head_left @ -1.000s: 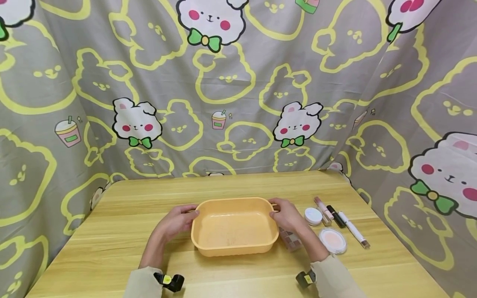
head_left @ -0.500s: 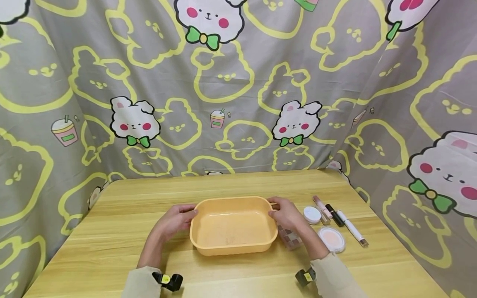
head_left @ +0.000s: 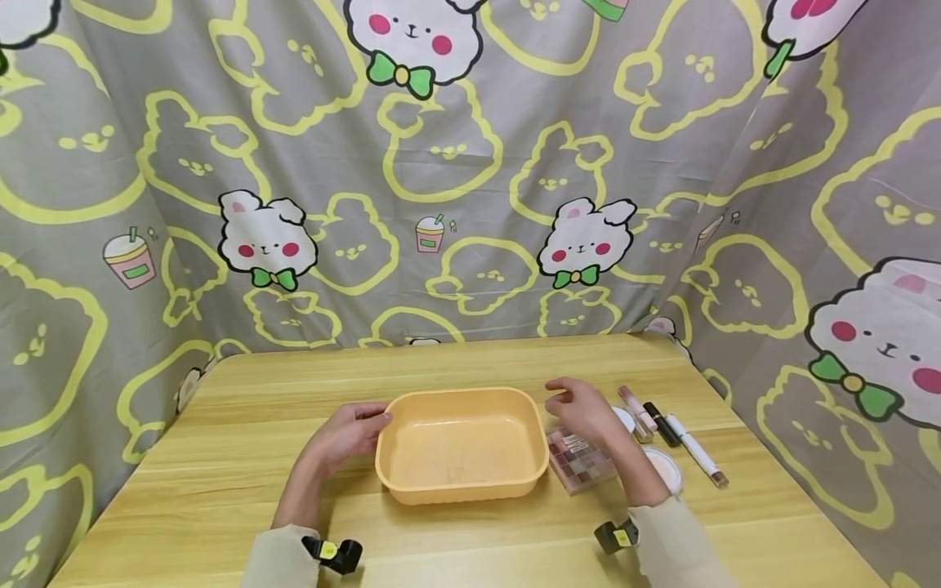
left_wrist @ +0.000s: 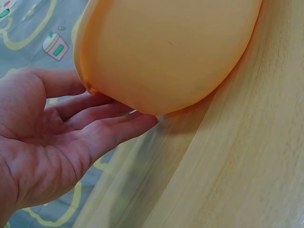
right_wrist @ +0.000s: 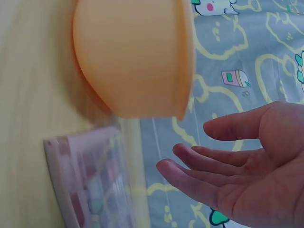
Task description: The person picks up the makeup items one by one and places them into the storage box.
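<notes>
A yellow-orange plastic basin [head_left: 461,453] with nothing in it sits on the wooden table. At its left end my left hand [head_left: 347,437] has the thumb at the rim and the fingers against the outer wall; the left wrist view shows those fingers [left_wrist: 109,135] reaching under the rim. My right hand [head_left: 586,415] is apart from the basin's right end, fingers loosely spread and holding nothing, as the right wrist view [right_wrist: 237,171] confirms. Below that hand lies an eyeshadow palette [head_left: 577,467] with a clear lid and pink-brown pans, beside the basin.
Right of my right forearm lie a round white jar [head_left: 624,419], a round powder compact [head_left: 665,469], pinkish tubes [head_left: 638,410], a black tube [head_left: 664,425] and a white pen-like stick [head_left: 698,453]. A patterned curtain [head_left: 470,163] hangs behind the wooden table [head_left: 243,457].
My right hand has let go of the basin and moved right and slightly up, uncovering more of the palette. The left hand and the basin have stayed in place.
</notes>
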The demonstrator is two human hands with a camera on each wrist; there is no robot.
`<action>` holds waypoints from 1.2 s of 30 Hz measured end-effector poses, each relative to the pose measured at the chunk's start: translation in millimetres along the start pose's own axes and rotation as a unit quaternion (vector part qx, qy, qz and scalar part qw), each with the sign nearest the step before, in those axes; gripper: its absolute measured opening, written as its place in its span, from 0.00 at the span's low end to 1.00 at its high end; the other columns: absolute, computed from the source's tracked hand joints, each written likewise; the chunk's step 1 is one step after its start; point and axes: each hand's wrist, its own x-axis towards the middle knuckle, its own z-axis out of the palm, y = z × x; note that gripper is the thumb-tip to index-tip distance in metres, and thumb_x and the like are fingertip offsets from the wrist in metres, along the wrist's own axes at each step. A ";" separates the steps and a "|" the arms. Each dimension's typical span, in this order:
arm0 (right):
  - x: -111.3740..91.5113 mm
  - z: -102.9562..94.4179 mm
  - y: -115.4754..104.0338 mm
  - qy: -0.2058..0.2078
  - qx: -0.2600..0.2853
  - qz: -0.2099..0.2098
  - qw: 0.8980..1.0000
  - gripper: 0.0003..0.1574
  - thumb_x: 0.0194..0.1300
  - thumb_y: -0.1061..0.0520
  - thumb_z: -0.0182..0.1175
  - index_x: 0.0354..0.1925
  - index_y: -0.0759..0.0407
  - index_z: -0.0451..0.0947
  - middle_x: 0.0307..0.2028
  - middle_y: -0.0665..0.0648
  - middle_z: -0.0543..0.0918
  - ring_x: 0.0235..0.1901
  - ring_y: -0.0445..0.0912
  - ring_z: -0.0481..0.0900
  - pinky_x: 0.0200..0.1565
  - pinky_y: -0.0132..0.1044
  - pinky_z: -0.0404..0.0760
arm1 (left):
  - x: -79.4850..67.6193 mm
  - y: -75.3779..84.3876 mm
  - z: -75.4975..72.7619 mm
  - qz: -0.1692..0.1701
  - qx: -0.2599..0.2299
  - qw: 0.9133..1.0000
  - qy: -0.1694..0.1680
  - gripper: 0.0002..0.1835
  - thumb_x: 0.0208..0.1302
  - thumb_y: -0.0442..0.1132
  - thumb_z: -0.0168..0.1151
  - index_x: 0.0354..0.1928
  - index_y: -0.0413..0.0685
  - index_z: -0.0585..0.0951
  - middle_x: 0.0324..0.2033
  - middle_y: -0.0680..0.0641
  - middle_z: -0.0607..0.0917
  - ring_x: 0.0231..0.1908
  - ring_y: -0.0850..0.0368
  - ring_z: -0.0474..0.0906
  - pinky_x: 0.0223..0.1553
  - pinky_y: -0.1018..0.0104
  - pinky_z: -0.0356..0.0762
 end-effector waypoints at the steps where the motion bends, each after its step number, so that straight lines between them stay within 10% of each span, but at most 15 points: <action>1: -0.2 -2.0 0.3 0.004 -0.006 -0.001 1.000 0.26 0.73 0.58 0.55 0.66 0.65 0.72 0.52 0.67 0.84 0.43 0.56 0.84 0.34 0.39 0.81 | 0.0 -0.2 -0.2 0.000 0.000 1.000 0.000 0.25 0.78 0.39 0.52 0.68 0.27 0.70 0.58 0.31 0.80 0.54 0.46 0.83 0.53 0.56 0.84; 20: -1.0 -15.9 6.2 0.050 -0.135 0.021 0.989 0.20 0.69 0.58 0.58 0.54 0.70 0.77 0.46 0.67 0.85 0.42 0.54 0.83 0.43 0.50 0.82 | -1.6 0.2 0.0 0.005 -0.004 1.000 -0.004 0.27 0.78 0.41 0.53 0.69 0.26 0.68 0.61 0.30 0.78 0.57 0.44 0.81 0.55 0.55 0.84; 36: -3.4 -15.4 9.6 -0.042 -0.205 0.064 0.976 0.41 0.64 0.49 0.68 0.63 0.75 0.69 0.52 0.71 0.82 0.45 0.55 0.82 0.44 0.51 0.83 | -0.8 1.0 0.6 0.000 -0.003 1.000 0.006 0.25 0.78 0.38 0.52 0.68 0.26 0.69 0.61 0.30 0.78 0.57 0.45 0.81 0.56 0.55 0.83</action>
